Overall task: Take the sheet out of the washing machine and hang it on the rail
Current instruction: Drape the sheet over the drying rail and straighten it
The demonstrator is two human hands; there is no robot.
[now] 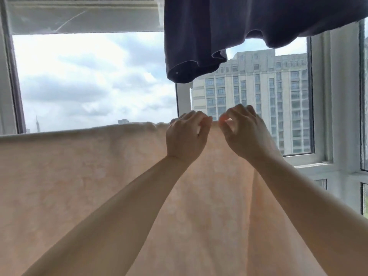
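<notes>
My left hand and my right hand are raised side by side, close together but apart, at the top edge of the pale peach, softly mottled cotton sheet. The fingers of both are curled over that edge and grip the cloth; my right thumb and forefinger meet in a pinch on the hem, and the left fingers fold down over it just beside. The sheet hangs in front of me, its top edge running level from the far left across to my hands, then falling away in long folds down the right side below my right forearm. I cannot tell whether a rail lies under that edge, since the cloth covers it.

Above my hands, to the right, a dark navy garment hangs down from overhead. Beyond is a white-framed window with cloudy sky on the left and a tall grey apartment block on the right.
</notes>
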